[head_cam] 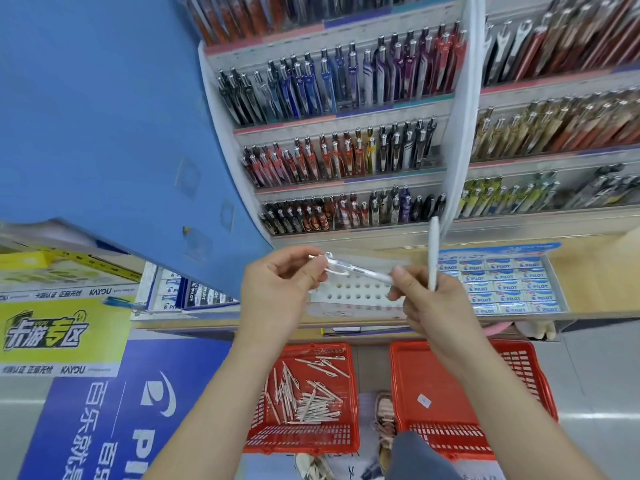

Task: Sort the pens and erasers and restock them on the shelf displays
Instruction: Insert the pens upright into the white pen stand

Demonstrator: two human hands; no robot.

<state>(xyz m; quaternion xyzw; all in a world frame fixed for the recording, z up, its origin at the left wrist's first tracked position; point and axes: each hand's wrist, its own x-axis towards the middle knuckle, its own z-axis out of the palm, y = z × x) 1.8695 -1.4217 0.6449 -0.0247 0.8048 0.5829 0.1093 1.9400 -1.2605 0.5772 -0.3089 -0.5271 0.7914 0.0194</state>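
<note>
Grey-trousered knee (414, 455) at the lower edge, nearest the lens; two bare forearms rise past it.

Left hand (277, 289): fingers curled, pinching the clip end of a transparent clip-topped pen with a white barrel (353, 268). Right hand (436, 303): thumb and forefinger pinch the other end of the same pen. Its long axis runs near level, left to right, with the clip end to the left and slightly higher. The right hand also grips a plain white stick pen (433, 254), held upright with its upper end pointing at the shelves. Both pens are in the air above a white perforated plastic pen holder (356, 294) on the pale wooden tabletop (595, 271).

Right of the holder sits a shallow open tray (558, 285) packed with blue-and-white wrapped erasers (502, 285), each wrapper reading "PILOT". Behind, tiered white shelf displays (346, 116) carry rows of clip pens, tops up, grouped by colour.

On the grey floor (595, 393) below is a red plastic mesh basket (301, 441) holding a loose heap of pale pens (308, 400) pointing every way. Beside it, a second red basket (467, 445) holds one small white item, too small to identify.

A blue panel (104, 116) stands to the left. Yellow signage (62, 334) reads "KAYOU". A blue floor banner (138, 410) shows a partial "PI" and Chinese characters.
</note>
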